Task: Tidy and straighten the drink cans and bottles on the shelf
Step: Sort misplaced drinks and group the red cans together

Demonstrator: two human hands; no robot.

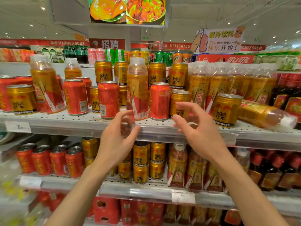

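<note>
While the far left of the shelf (81,119) smears into blur and its edge tag cannot be read, the drinks come through clearly. Leftmost, a gold can (22,99) stands upright, and just beside it a tall bottle (47,88) with a gold and red label leans, its long axis tipped with the cap to the left. Next, two red cans (75,97) (108,99) stand upright, partly hiding gold ones behind. Centre now: the left hand (116,144) hovers in front of the shelf lip, fingers loosely curved and spread, holding nothing, fingertips blurred. Above it a second bottle (137,88) stands nearly upright between red cans, the third red can (159,101) on its right. The right hand (199,129) is raised too, thumb and fingers apart in an open claw, gripping nothing, partly covering a short gold can (180,102). Further right, another gold can (227,110) sits upright near the edge, and a fallen bottle (263,114) lies on its side, cap pointing right.
</note>
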